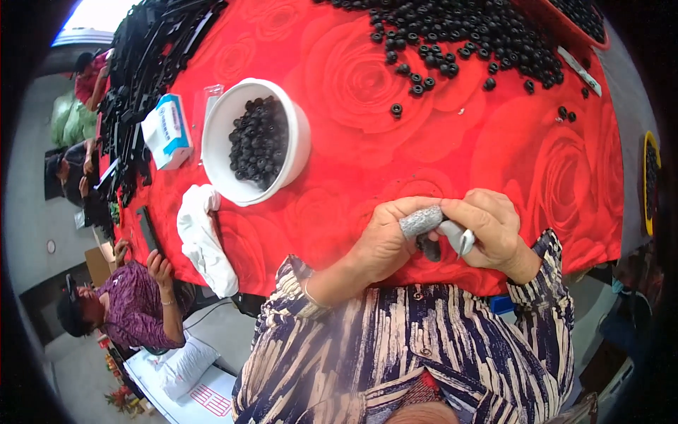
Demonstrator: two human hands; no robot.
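Note:
My left hand [378,244] and my right hand [494,230] meet over the near edge of the table, both closed with fingertips together. A grey speckled sleeve-like cover [421,222] shows at the left fingertips. Below it, by the left fingers, is a small dark piece [428,247], partly hidden. The right fingers close around a pale grey object [455,235] with a thin, shiny edge [465,242]; its kind is unclear. To the left of my hands stands a white bucket [300,145] holding many small round black parts [258,145].
Loose black ring-like parts [452,35] spread across the far red tablecloth [346,162]. Black strips [141,63] are heaped at the far left. A tissue pack [168,131] and white cloth [203,240] lie left. Another person [131,304] holds a dark bar [149,230].

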